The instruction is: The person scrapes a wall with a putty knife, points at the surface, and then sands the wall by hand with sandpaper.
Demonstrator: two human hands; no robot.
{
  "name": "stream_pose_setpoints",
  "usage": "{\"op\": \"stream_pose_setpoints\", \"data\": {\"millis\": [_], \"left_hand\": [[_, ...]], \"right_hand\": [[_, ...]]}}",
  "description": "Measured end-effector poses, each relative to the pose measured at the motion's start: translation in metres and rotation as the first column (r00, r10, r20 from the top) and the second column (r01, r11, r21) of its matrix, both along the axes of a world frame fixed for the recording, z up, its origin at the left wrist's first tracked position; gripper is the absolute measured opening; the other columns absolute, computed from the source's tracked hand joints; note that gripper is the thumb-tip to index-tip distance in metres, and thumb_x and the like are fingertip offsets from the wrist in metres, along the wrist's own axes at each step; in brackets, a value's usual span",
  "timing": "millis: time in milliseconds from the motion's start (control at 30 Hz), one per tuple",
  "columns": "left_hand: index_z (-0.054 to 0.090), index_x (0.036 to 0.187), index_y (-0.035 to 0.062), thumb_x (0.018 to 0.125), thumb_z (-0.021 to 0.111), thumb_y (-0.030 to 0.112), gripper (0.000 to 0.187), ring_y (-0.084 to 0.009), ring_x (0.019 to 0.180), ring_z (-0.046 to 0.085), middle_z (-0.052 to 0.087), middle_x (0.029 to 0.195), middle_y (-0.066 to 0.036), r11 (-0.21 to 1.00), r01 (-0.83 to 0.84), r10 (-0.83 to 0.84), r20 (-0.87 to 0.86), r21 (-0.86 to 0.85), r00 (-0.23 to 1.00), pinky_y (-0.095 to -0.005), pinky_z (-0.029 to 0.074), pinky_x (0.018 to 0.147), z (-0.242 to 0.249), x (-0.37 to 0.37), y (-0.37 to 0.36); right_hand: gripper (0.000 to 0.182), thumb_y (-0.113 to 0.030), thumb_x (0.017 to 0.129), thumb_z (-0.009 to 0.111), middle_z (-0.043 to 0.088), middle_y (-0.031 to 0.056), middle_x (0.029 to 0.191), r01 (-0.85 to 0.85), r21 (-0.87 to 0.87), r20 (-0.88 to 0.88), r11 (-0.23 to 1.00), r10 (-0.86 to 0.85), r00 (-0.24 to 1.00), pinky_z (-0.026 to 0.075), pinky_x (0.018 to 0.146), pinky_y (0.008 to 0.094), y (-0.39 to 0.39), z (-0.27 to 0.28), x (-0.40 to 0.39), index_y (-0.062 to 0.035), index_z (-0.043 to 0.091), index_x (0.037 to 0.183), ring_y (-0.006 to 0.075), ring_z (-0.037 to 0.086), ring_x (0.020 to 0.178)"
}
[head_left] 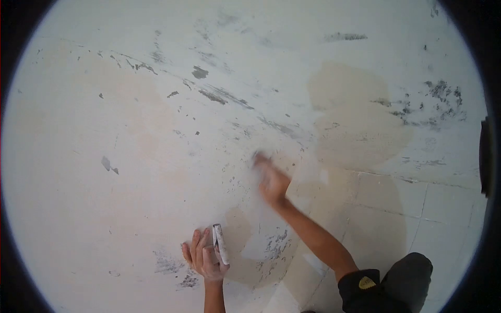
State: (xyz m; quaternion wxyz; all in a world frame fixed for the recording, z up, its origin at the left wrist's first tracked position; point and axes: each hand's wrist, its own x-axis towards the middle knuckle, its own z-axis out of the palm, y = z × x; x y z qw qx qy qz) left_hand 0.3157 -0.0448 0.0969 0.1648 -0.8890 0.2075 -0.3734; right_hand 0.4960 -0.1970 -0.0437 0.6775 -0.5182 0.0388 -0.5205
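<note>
Across the scuffed pale surface (78, 208), your 2 hands work well apart. Your left hand (206, 256), low and near the middle, has its grip around a white, grey-flecked bar (221, 244), which stands nearly upright along the thumb side, fingers spread beside it. Your right hand (272, 181), higher up, is blurred; its fingers curl, but you cannot tell what they grasp. Dark scrapes (213, 96) lie above it.
</note>
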Motion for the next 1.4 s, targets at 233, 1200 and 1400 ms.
{"op": "stream_pose_setpoints", "data": {"millis": [233, 1200, 1400], "left_hand": [[0.061, 0.079, 0.0094, 0.090, 0.057, 0.017, 0.014, -0.0304, 0.125, 0.063, 0.075, 0.115, -0.008, 1.000, -0.016, 0.016, 0.004, 0.015, 1.000, -0.0479, 0.021, 0.122, -0.002, 0.000, 0.005], [0.070, 0.100, 0.0017, 0.091, 0.053, 0.019, 0.025, -0.0324, 0.125, 0.063, 0.074, 0.117, -0.008, 0.999, -0.011, 0.011, -0.013, 0.037, 1.000, -0.0502, 0.024, 0.120, -0.001, 0.000, 0.001], [0.070, 0.104, 0.0011, 0.094, 0.051, 0.021, 0.029, -0.0331, 0.125, 0.063, 0.074, 0.117, -0.009, 1.000, 0.016, -0.016, -0.033, 0.008, 0.999, -0.0505, 0.025, 0.120, -0.002, -0.002, 0.005]], "right_hand": [[0.039, 0.015, 0.075, 0.053, 0.076, 0.0146, 0.109, -0.038, -0.036, 0.031, 0.999, 0.039, 0.999, 0.060, 0.088, 0.0344, -0.034, -0.014, 0.034, -0.0016, 0.073, 0.105, 0.0265, 0.076, 0.099], [0.034, 0.010, 0.079, 0.058, 0.077, 0.0163, 0.106, -0.077, -0.339, 0.317, 0.937, 0.191, 0.929, 0.061, 0.085, 0.0357, 0.001, -0.006, -0.034, -0.0011, 0.074, 0.107, 0.0261, 0.076, 0.093], [0.047, 0.013, 0.075, 0.054, 0.075, 0.0160, 0.116, -0.125, 0.101, -0.126, 0.987, 0.138, 0.982, 0.059, 0.083, 0.0292, 0.000, 0.005, -0.009, -0.0008, 0.071, 0.116, 0.0247, 0.076, 0.097]]}}
